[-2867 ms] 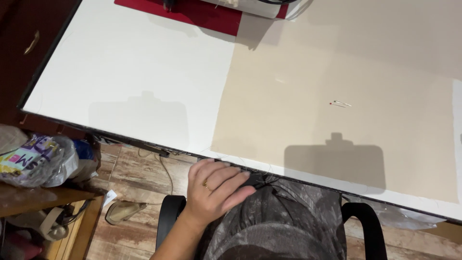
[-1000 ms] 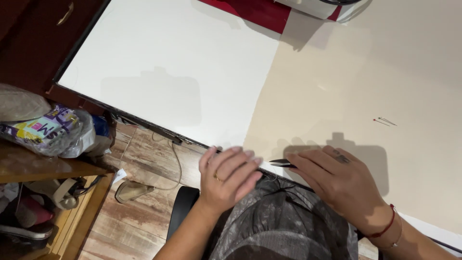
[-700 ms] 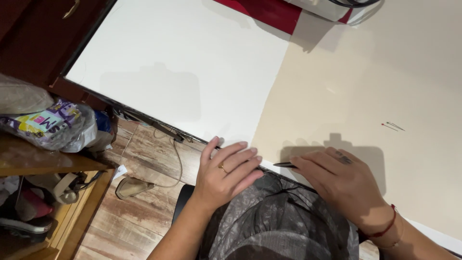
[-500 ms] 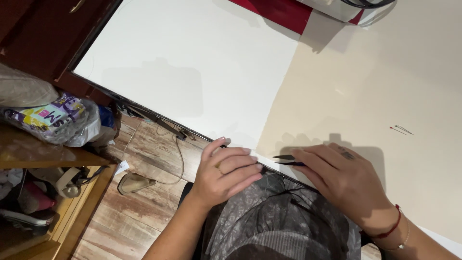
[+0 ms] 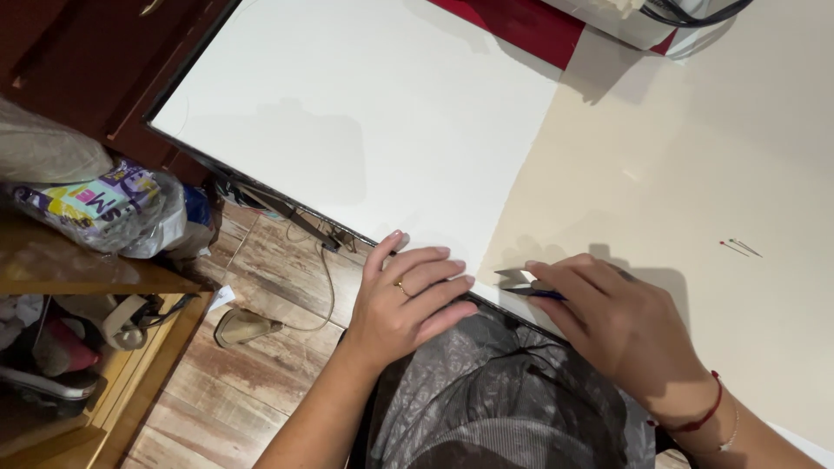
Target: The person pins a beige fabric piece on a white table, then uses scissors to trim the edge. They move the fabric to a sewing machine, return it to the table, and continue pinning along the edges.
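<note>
My left hand (image 5: 407,298) lies flat with fingers together on a dark grey patterned fabric (image 5: 504,391) in my lap, at the near edge of the white table top (image 5: 365,130). My right hand (image 5: 621,326) grips a small thread snipper (image 5: 524,283) with a dark blue handle, its metal tip pointing left toward my left fingertips. The snipper sits at the table's near edge, where the white surface meets a beige sheet (image 5: 695,174). The fabric drapes over my lap below both hands.
Two pins (image 5: 738,247) lie on the beige sheet at the right. A red cloth (image 5: 521,22) and a white machine base (image 5: 625,17) stand at the far edge. A wooden shelf (image 5: 78,269) with a plastic bag (image 5: 104,204) is at the left; a sandal (image 5: 243,326) and cable lie on the wood floor.
My right hand came in from the right holding the snipper and rests beside my left hand. The view has drifted, so the table sits further right and up.
</note>
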